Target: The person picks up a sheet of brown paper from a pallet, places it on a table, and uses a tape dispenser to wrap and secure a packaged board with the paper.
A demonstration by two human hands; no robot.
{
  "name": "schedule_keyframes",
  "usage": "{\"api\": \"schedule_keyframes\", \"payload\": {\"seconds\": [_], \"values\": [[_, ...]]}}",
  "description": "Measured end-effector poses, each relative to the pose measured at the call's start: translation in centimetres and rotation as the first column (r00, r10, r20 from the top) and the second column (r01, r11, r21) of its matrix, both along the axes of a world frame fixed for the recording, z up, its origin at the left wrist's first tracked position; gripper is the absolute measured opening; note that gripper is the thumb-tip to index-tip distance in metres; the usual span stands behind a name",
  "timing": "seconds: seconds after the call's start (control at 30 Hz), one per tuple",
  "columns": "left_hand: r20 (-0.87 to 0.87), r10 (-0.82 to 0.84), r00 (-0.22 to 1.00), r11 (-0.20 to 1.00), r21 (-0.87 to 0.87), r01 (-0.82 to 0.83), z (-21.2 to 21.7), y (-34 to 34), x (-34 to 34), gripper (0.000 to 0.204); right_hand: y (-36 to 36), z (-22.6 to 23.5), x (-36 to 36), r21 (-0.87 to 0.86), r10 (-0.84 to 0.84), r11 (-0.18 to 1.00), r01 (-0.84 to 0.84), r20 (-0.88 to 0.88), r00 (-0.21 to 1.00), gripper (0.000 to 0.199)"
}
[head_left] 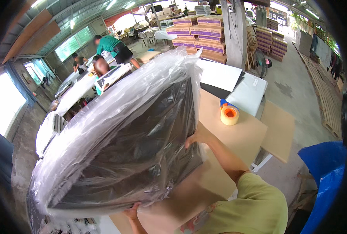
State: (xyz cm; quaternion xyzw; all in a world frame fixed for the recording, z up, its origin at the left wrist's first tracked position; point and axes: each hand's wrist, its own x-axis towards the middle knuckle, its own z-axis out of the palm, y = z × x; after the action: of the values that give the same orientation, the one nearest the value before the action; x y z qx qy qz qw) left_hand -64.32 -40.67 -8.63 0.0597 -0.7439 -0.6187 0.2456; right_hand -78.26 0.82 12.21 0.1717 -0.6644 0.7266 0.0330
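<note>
A large black board or stack of boards (134,152) in a loose clear plastic bag is held up tilted in front of me, covering much of the view. My right hand (199,134) grips its right edge, with the thumb over the plastic. At the lower edge, my left hand (132,211) holds it from below, fingertips curled over the rim. How many boards are inside cannot be made out. The bag's slack plastic (181,58) bunches up along the far side. Beneath lies a brown board-topped table (236,136).
A tape dispenser with a yellowish roll (230,115) stands right of the bundle. White sheets (220,74) and a pale wrapped pack (248,91) lie beyond it. Stacked cartons (200,33), a pillar (236,35) and a fan (261,64) stand farther back. Other people (113,46) work at far-left tables.
</note>
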Motion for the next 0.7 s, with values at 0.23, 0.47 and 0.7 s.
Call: {"api": "schedule_keyframes", "payload": {"seconds": [0.23, 0.47, 0.7], "values": [[0.022, -0.419, 0.908, 0.883, -0.224, 0.413, 8.0, 1.0, 1.3, 0.084, 0.7, -3.4, -1.3, 0.104, -0.188, 0.976, 0.192, -0.055, 0.981, 0.099], [-0.267, 0.261, 0.928, 0.965, 0.107, -0.240, 16.6, -1.1, -3.2, 0.095, 0.4, -5.8, -0.6, -0.266, 0.045, 0.964, -0.010, 0.125, 0.991, 0.099], [-0.229, 0.124, 0.966, 0.938, 0.344, -0.039, 14.0, -3.3, -2.3, 0.099, 0.0, -9.2, -1.8, -0.384, 0.216, 0.915, -0.127, 0.199, 0.956, 0.093]]}}
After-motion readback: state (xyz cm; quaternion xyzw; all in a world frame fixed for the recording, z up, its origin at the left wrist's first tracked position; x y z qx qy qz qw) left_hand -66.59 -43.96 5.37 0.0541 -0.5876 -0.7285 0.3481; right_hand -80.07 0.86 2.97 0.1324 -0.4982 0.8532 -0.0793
